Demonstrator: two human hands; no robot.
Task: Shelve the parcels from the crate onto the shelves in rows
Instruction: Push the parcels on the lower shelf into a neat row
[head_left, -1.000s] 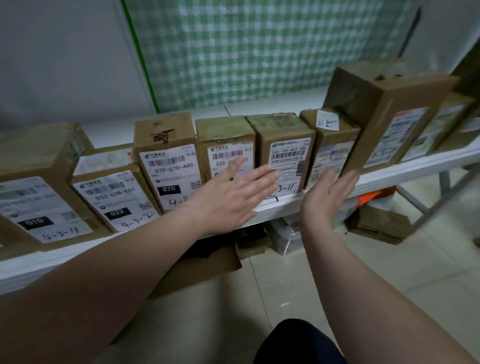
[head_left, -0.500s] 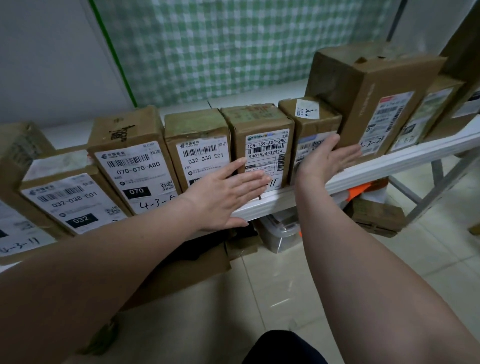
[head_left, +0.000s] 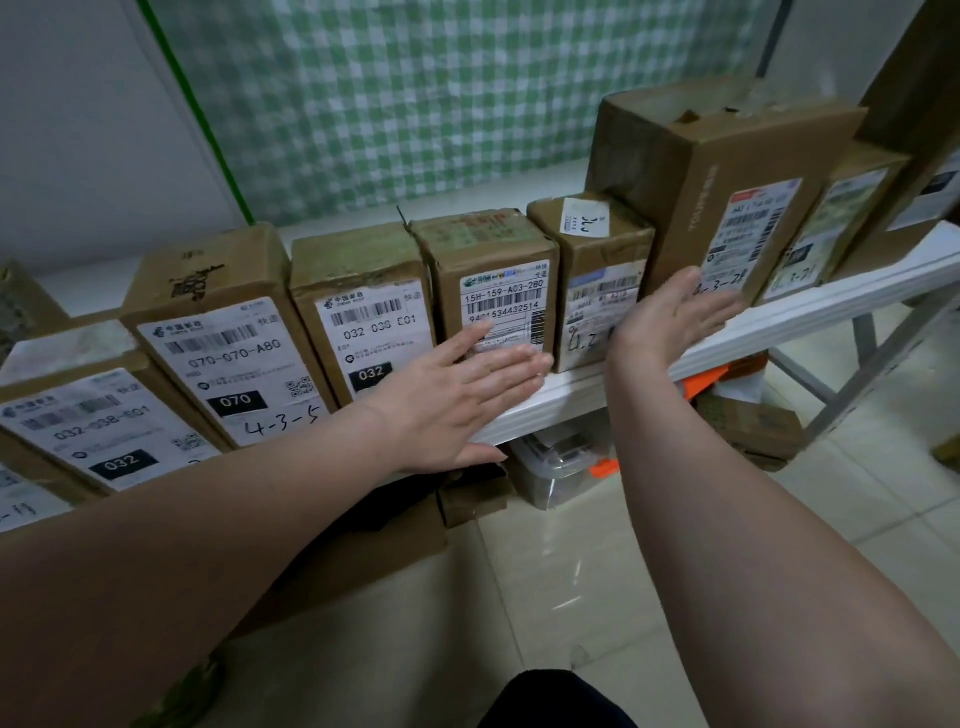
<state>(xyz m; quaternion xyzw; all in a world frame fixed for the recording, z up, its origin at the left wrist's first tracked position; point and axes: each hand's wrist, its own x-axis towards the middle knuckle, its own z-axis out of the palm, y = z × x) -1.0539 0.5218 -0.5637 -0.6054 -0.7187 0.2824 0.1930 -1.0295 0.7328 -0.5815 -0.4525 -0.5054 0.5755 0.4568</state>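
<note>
I see the parcels standing in one row along the front edge of the shelf (head_left: 789, 325), labels towards me. Near the middle of that edge stands the 15H parcel (head_left: 506, 291), with the 032 parcel (head_left: 363, 322) touching it on the left and the 070 parcel (head_left: 228, 343) further left, tilted. On its right sits the small parcel (head_left: 597, 265) with a white sticker on top, and beyond that the tall parcel (head_left: 727, 176), which rises well above the rest.

My left hand (head_left: 457, 402) lies flat, fingers straight and together, across the lower front of the 15H parcel and the 032 parcel, its thumb down over the shelf's front edge. My right hand (head_left: 670, 317) is flat too, fingers straight, reaching along the lower front of the tall parcel with the heel in front of the small parcel. Neither hand grips anything, and they are apart.

Under the shelf I can make out a clear plastic bin (head_left: 561, 467) and flattened cardboard (head_left: 748, 421) on the tiled floor (head_left: 597, 597). A green checked curtain (head_left: 467, 88) hangs behind the shelf
</note>
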